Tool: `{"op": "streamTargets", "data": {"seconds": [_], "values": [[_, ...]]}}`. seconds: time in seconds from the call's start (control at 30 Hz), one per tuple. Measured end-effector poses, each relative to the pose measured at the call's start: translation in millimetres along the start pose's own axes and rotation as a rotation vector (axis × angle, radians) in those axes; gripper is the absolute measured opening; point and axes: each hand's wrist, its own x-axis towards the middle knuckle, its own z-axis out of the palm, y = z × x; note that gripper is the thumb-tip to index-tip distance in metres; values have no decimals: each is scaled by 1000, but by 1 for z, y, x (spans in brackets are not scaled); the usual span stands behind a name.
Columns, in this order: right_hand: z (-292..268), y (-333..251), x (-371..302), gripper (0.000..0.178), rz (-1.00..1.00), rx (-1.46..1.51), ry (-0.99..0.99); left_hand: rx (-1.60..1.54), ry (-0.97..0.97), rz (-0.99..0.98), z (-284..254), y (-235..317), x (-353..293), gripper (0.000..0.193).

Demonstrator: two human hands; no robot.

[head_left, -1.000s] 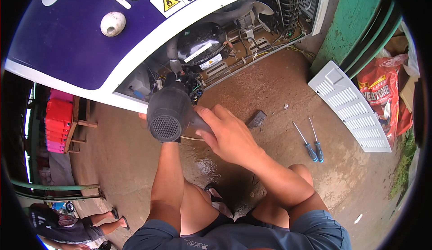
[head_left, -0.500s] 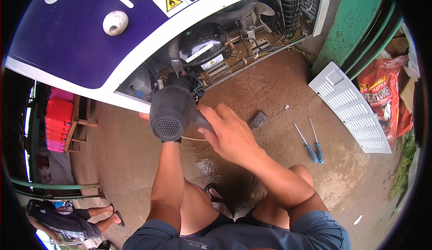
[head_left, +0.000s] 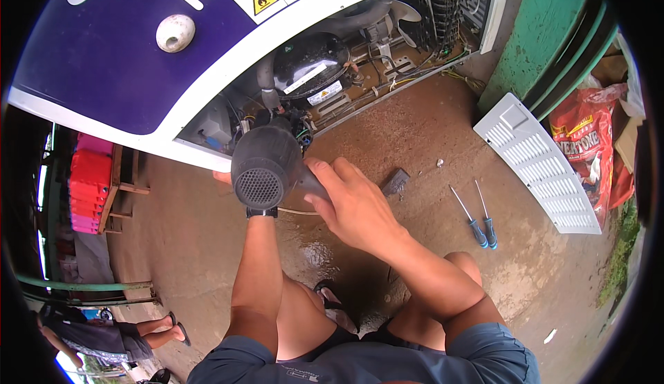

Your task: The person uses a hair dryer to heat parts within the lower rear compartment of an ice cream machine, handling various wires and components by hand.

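Note:
A dark grey hair dryer (head_left: 268,159) is held by its handle in my right hand (head_left: 349,197), fingers closed around it. Its mesh rear end faces me and its front points into the open base of a purple and white chest freezer (head_left: 131,59). Behind the dryer, my left hand (head_left: 222,176) is almost wholly hidden; only a bit of it shows by the white lower frame, and whether it holds anything is out of sight. A black compressor (head_left: 311,66) sits in the compartment just beyond the dryer, with loose wiring (head_left: 302,127) beside it.
Two blue-handled screwdrivers (head_left: 483,233) and a small dark block (head_left: 395,182) lie on the wet floor to the right. A grey slotted panel (head_left: 539,166) leans near the green wall (head_left: 529,52). Another person (head_left: 104,339) is at lower left, near red stacked items (head_left: 90,176).
The hair dryer has shifted very slightly, and more of the watch on my left wrist shows below it. The other person has moved a little to the left.

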Motion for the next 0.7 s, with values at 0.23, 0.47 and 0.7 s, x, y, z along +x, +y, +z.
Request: {"op": "streamTargets", "data": {"seconds": [0.23,0.47,0.7], "values": [[-1,3,0,50,15,26,42,-154,-135,-157,-13,-5,10,73],[5,-11,5,49,-42,84,42,450,-230,421,-85,-2,71,77],[-1,5,-1,51,0,60,22,-69,12,-108,18,3,-15,78]]}}
